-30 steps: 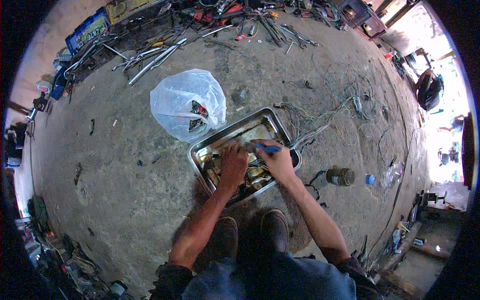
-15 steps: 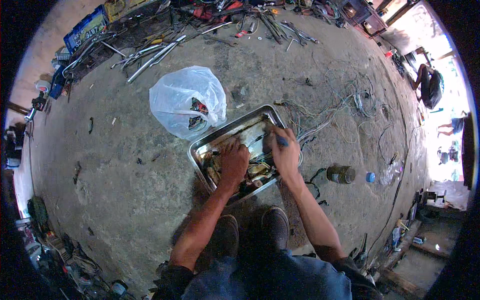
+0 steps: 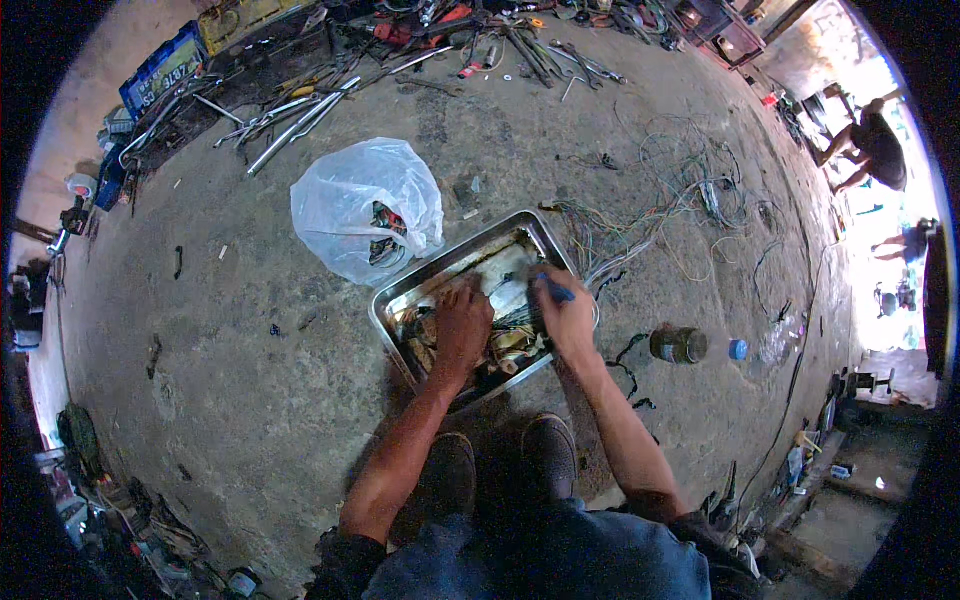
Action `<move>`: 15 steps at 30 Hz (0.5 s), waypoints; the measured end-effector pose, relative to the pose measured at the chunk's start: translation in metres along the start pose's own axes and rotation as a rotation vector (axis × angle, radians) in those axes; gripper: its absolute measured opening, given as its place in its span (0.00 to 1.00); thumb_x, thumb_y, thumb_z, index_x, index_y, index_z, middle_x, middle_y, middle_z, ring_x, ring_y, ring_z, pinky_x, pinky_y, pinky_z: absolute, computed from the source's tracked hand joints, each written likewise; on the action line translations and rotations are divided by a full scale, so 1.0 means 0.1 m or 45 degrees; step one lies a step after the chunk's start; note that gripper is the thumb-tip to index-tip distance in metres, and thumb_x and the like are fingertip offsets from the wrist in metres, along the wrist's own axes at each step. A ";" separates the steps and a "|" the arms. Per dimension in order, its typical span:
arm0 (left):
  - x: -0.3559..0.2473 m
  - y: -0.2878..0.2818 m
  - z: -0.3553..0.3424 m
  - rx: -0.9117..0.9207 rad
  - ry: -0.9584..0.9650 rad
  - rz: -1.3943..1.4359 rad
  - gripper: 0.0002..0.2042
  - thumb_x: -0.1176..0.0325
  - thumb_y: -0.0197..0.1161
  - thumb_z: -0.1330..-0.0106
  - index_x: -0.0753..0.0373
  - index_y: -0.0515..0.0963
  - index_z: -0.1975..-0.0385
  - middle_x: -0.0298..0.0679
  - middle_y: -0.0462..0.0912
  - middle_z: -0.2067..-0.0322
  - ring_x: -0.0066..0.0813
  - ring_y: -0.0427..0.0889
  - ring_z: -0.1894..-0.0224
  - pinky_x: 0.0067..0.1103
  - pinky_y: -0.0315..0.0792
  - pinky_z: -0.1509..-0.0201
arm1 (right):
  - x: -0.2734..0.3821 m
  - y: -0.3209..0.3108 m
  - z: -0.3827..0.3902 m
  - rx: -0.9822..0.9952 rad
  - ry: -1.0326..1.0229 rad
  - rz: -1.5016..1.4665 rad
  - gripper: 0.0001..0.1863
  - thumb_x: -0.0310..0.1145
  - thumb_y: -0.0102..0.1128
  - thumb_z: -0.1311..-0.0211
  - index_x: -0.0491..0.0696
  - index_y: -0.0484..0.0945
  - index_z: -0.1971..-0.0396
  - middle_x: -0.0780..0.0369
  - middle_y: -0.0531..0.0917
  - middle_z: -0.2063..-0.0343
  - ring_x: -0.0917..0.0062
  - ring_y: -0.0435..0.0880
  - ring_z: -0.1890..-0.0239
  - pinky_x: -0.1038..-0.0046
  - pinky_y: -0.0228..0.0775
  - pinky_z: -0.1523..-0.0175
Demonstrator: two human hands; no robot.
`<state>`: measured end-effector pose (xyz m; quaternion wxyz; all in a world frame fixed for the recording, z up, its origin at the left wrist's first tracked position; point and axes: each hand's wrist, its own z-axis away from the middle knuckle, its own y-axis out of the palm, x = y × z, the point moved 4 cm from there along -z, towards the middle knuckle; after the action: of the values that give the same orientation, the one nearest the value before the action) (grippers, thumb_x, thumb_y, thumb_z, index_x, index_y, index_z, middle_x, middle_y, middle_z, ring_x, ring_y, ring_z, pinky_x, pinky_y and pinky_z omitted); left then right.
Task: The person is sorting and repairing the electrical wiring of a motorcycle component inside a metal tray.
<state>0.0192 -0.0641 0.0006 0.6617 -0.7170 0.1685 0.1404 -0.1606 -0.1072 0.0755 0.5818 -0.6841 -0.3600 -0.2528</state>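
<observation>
Metal tray [image 3: 392,300] of small parts sat between the feet, left hand [image 3: 463,322] pressed flat steadying parts, right hand [image 3: 563,310] gripped a blue-handled tool [image 3: 553,288]

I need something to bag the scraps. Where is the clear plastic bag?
The clear plastic bag lies on the concrete floor, up and to the left of the metal tray, beside the tray's far-left edge.

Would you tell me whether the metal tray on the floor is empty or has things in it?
It has things in it: the metal tray holds a jumble of small parts, and both hands reach into it.
</observation>
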 end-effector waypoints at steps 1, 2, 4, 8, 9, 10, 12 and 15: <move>-0.01 -0.02 0.00 0.045 0.016 -0.040 0.18 0.64 0.57 0.29 0.66 0.79 0.43 0.52 0.80 0.42 0.55 0.79 0.43 0.47 0.69 0.35 | 0.02 -0.08 -0.02 -0.090 0.095 0.033 0.11 0.31 0.64 0.32 0.42 0.85 0.54 0.51 0.86 0.56 0.53 0.86 0.56 0.63 0.77 0.48; 0.00 -0.06 -0.01 0.047 0.007 -0.048 0.18 0.64 0.57 0.29 0.66 0.79 0.43 0.52 0.80 0.42 0.55 0.79 0.43 0.47 0.69 0.35 | 0.06 -0.08 -0.03 -0.082 0.094 0.023 0.11 0.31 0.64 0.32 0.42 0.85 0.54 0.51 0.86 0.56 0.53 0.86 0.56 0.63 0.77 0.48; -0.04 -0.01 -0.09 0.165 -0.078 -0.001 0.20 0.64 0.57 0.28 0.66 0.77 0.40 0.52 0.79 0.39 0.55 0.78 0.42 0.46 0.68 0.33 | 0.12 -0.17 -0.04 -0.121 -0.057 -0.038 0.12 0.32 0.64 0.31 0.43 0.85 0.53 0.50 0.86 0.57 0.52 0.86 0.56 0.62 0.77 0.49; -0.02 0.06 -0.05 0.010 -0.017 -0.014 0.23 0.64 0.57 0.29 0.65 0.75 0.36 0.52 0.80 0.41 0.55 0.79 0.43 0.46 0.68 0.33 | -0.24 -0.05 -0.06 -0.085 0.216 -0.039 0.11 0.30 0.66 0.33 0.43 0.85 0.54 0.51 0.85 0.58 0.54 0.86 0.58 0.62 0.76 0.52; 0.00 0.02 -0.02 -0.093 0.016 -0.035 0.20 0.63 0.58 0.29 0.65 0.78 0.41 0.51 0.81 0.46 0.53 0.79 0.43 0.45 0.68 0.33 | -0.12 -0.06 -0.06 -0.252 0.076 0.048 0.11 0.29 0.68 0.34 0.41 0.85 0.55 0.53 0.85 0.63 0.59 0.85 0.61 0.65 0.75 0.54; 0.03 -0.01 0.02 -0.195 0.049 -0.057 0.17 0.63 0.59 0.29 0.65 0.81 0.46 0.50 0.82 0.50 0.51 0.79 0.44 0.44 0.68 0.34 | -0.04 -0.03 -0.03 -0.242 0.078 0.036 0.11 0.29 0.68 0.34 0.41 0.85 0.55 0.53 0.85 0.63 0.59 0.85 0.61 0.65 0.75 0.54; 0.04 -0.03 0.05 -0.182 0.022 -0.013 0.18 0.63 0.60 0.30 0.66 0.81 0.45 0.50 0.82 0.50 0.51 0.78 0.43 0.44 0.68 0.34 | 0.12 0.04 0.06 -0.051 -0.034 -0.249 0.11 0.28 0.68 0.34 0.41 0.85 0.55 0.54 0.84 0.65 0.61 0.84 0.63 0.67 0.75 0.55; -0.14 -0.05 -0.06 -0.063 -0.015 0.061 0.21 0.63 0.58 0.30 0.65 0.77 0.39 0.53 0.81 0.46 0.54 0.78 0.42 0.46 0.68 0.34 | -0.30 0.12 0.11 0.065 0.275 -0.509 0.11 0.30 0.69 0.34 0.41 0.85 0.55 0.55 0.84 0.65 0.67 0.82 0.65 0.70 0.74 0.56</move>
<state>0.0088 -0.0685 0.0110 0.6412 -0.7280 0.1782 0.1645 -0.1702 -0.1032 0.0427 0.5725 -0.5532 -0.4301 -0.4257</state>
